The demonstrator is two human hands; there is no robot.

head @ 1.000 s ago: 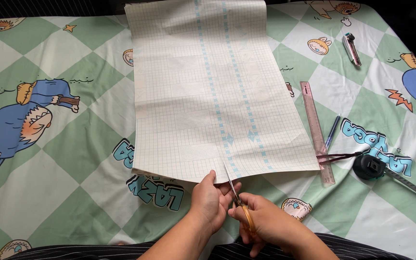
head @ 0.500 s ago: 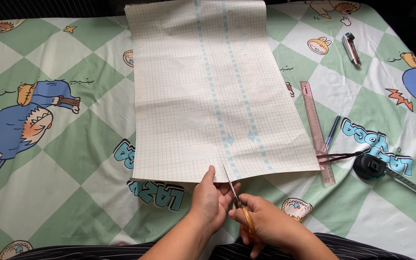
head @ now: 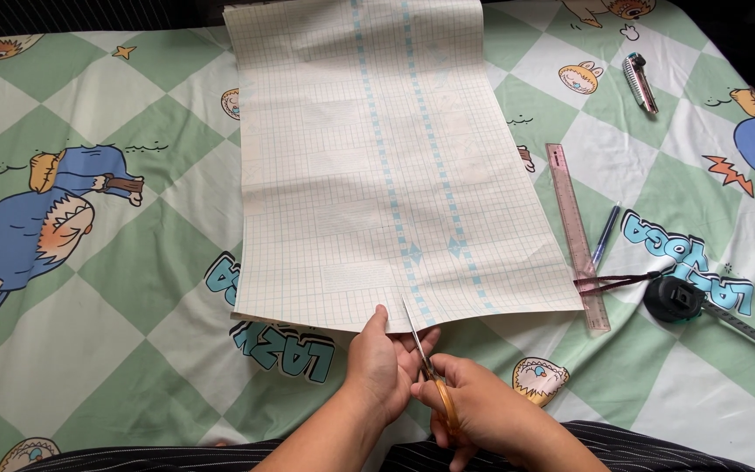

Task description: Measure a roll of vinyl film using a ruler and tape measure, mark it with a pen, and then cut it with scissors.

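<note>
the right hand (head: 482, 415) is clenched around the scissors (head: 428, 367), blades just past its fingers at the near edge of the sheet (head: 386, 166). the sheet's long axis runs straight away from the fingers, along the blades. the left hand (head: 382, 363), just beside the blades, pinches that edge.

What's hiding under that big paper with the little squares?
Under the gridded paper lies the green-and-white checkered cloth. A cartoon picture peeks out at its left edge. Whatever else is printed beneath is covered.
</note>
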